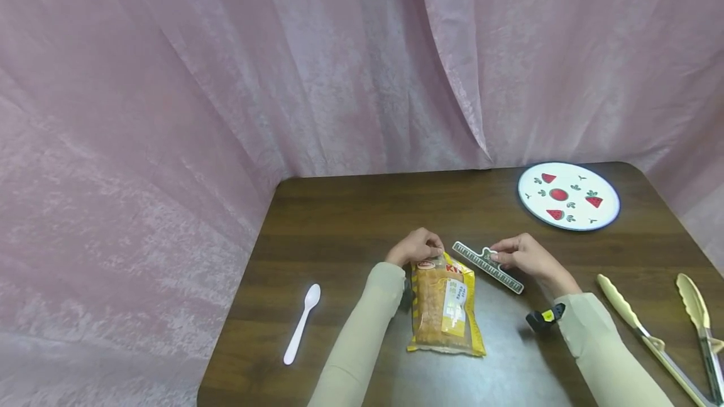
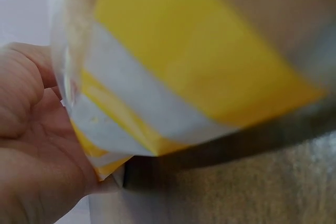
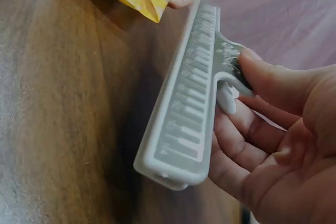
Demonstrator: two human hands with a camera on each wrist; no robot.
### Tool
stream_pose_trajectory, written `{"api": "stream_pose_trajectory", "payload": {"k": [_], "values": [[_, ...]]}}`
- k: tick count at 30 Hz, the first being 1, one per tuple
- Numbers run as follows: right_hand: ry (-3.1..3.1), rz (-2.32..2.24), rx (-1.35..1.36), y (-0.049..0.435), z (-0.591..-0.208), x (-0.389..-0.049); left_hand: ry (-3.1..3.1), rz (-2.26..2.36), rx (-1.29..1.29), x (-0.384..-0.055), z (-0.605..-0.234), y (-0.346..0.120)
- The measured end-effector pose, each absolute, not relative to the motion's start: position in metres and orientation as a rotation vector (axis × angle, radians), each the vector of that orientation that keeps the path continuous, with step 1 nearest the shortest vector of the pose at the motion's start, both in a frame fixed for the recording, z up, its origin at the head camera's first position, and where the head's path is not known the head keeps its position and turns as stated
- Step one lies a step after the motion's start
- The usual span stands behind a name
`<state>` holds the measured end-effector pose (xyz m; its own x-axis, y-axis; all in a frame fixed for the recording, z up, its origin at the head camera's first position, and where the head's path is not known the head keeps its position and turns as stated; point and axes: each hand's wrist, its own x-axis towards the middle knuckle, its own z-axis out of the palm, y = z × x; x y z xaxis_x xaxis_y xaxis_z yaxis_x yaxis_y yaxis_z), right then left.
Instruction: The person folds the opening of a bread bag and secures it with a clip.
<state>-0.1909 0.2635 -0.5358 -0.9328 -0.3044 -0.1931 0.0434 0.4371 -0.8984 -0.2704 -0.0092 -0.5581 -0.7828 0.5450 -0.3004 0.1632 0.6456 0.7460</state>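
A yellow and clear bread bag [image 1: 432, 306] with a loaf inside lies on the wooden table. At its top end my left hand [image 1: 416, 247] pinches the bag's edge between thumb and fingers; the left wrist view shows the striped yellow wrapper [image 2: 173, 61] close up beside the palm. My right hand [image 1: 527, 257] holds a long clip [image 1: 488, 267] with a piano-key pattern by its handle, just right of the bag's top. In the right wrist view, the thumb presses the clip's grey handle [image 3: 229, 56], fingers behind it. The clip and the bag are apart.
Left of the bag lies a white plastic spoon [image 1: 302, 324]. A round plate with watermelon drawings [image 1: 568, 196] sits at the back right. Tongs with cream-coloured tips [image 1: 618, 300] lie along the right side. A pink curtain [image 1: 362, 68] hangs behind the table.
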Motion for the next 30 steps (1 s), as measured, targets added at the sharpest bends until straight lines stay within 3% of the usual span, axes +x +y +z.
{"api": "stream_pose_trajectory", "payload": {"k": [8,30], "values": [[2.385,-1.512,-0.114,0.265,-0.545,-0.188,2.342,1.013,0.525,-0.269,-0.557,-0.009],[2.297,-1.592,-0.171,0.247,-0.557,-0.192,2.298,1.074,0.44,-0.268,-0.556,-0.01]]}}
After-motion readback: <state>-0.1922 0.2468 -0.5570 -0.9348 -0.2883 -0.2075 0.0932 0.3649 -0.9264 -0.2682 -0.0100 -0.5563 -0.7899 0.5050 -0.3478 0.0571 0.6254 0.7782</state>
